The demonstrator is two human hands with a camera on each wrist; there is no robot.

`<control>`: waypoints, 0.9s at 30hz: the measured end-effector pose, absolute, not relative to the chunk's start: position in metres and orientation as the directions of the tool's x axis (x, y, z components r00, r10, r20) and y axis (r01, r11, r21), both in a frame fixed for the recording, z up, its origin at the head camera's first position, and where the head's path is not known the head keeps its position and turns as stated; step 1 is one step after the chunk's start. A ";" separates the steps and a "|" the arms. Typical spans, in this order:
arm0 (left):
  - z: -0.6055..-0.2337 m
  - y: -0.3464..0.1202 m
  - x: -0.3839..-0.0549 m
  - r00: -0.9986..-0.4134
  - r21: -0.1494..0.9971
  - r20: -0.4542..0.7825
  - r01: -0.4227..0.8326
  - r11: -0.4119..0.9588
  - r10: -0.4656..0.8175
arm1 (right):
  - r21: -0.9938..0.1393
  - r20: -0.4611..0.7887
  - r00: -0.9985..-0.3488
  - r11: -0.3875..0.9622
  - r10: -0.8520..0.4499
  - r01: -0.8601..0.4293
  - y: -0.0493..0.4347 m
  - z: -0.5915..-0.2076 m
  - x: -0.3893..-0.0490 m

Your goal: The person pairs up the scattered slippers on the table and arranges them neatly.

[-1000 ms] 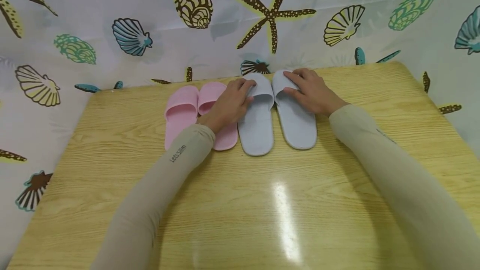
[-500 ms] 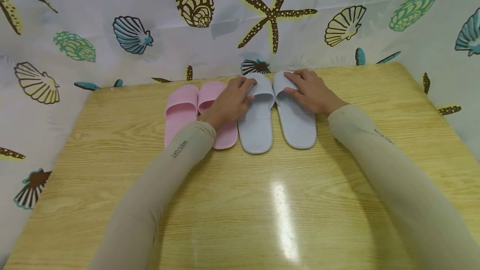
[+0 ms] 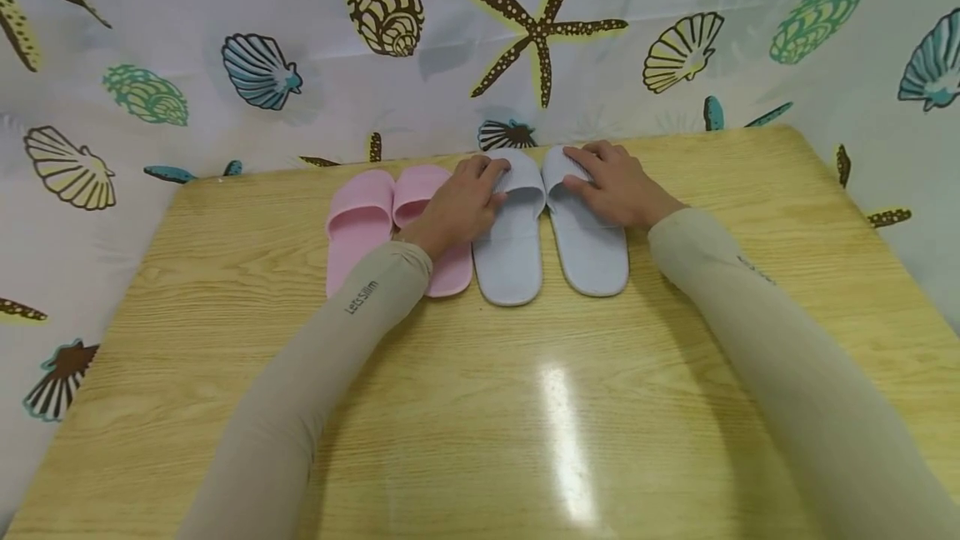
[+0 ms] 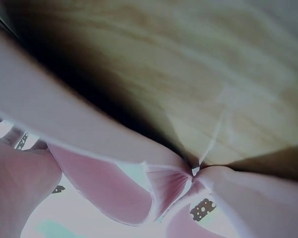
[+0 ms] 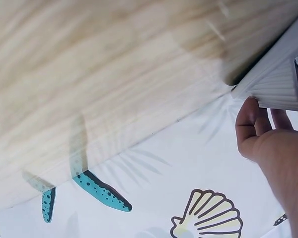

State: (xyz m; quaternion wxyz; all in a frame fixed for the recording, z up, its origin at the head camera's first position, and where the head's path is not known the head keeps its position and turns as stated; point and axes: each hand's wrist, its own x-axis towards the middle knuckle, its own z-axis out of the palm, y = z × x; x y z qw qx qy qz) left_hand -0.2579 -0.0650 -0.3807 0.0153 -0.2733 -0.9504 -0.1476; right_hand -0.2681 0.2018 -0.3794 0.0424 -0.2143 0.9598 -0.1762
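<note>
Two white open-toed slippers lie side by side on the table, toes toward the back. My left hand point(image 3: 465, 198) grips the left white slipper point(image 3: 513, 261) by its upper, from the left side. On the right white slipper point(image 3: 592, 248), my right hand point(image 3: 618, 186) holds the upper, thumb near the strap's edge. The right wrist view shows curled fingers point(image 5: 247, 116) against that slipper's ribbed side point(image 5: 275, 89). A pair of pink slippers sits just left: one pink slipper point(image 3: 360, 236) is mostly visible, while the other pink slipper point(image 3: 453, 273) is partly hidden by my left hand and wrist.
The wooden table point(image 3: 480, 407) extends in front of and to both sides of the slippers. Behind its back edge hangs a white curtain point(image 3: 315, 132) printed with shells and starfish, close to the slipper toes.
Both hands stay on the white slippers, and the slippers keep their places. Only a slight shift of the head view shows.
</note>
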 end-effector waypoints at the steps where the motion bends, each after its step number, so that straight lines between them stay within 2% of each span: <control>1: -0.381 -0.065 -0.258 -0.853 0.271 0.106 0.519 0.811 0.511 | -0.358 -0.006 -0.903 0.844 -0.429 -0.399 0.202 -0.379 -0.268; 7: -0.381 -0.065 -0.257 -0.859 0.270 0.101 0.510 0.817 0.502 | -0.351 0.004 -0.896 0.839 -0.444 -0.417 0.203 -0.379 -0.267; 27: -0.381 -0.067 -0.252 -0.819 0.231 0.185 0.573 0.786 0.543 | -0.342 0.011 -0.908 0.852 -0.419 -0.397 0.204 -0.380 -0.263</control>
